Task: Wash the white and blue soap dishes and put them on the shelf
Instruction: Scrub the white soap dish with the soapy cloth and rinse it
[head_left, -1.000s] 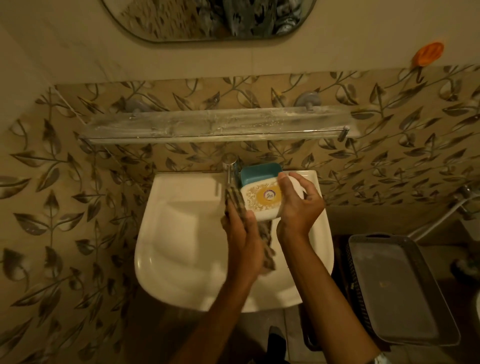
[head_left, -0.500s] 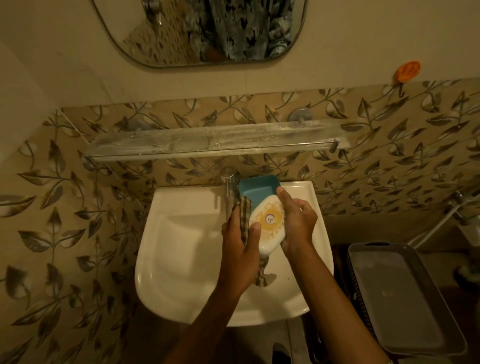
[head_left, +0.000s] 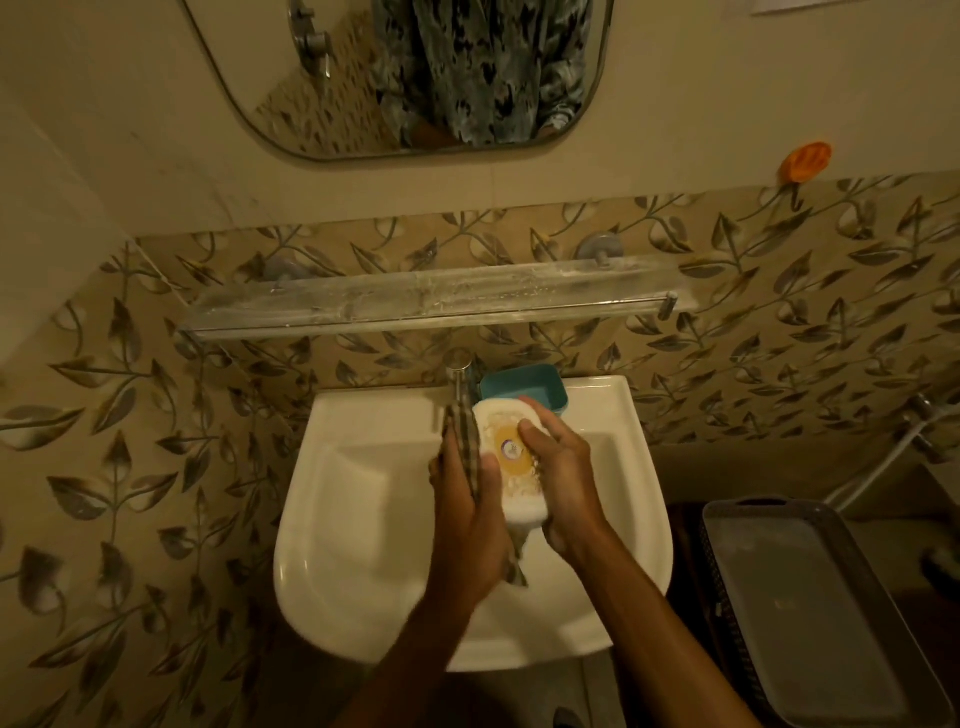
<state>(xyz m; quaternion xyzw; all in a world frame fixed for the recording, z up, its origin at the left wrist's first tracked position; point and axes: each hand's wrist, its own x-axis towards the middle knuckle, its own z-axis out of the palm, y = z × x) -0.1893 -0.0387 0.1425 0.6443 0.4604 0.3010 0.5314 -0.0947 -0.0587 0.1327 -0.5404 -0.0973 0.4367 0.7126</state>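
Gripped over the sink (head_left: 363, 499), the white soap dish (head_left: 511, 457) is clasped along its right edge by the right hand (head_left: 566, 488), presumably so drips fall into the basin. A checked cloth (head_left: 462, 447) is pressed to its left side by the closed left hand (head_left: 470, 525). The blue soap dish (head_left: 524, 387) is parked on the rim beside the tap (head_left: 460, 371), below the bare shelf (head_left: 431, 306).

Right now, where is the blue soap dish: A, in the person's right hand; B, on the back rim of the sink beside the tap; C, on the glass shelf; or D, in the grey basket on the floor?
B: the blue soap dish sits on the back rim of the sink, just right of the tap, while the right hand holds the white soap dish and the glass shelf is bare.
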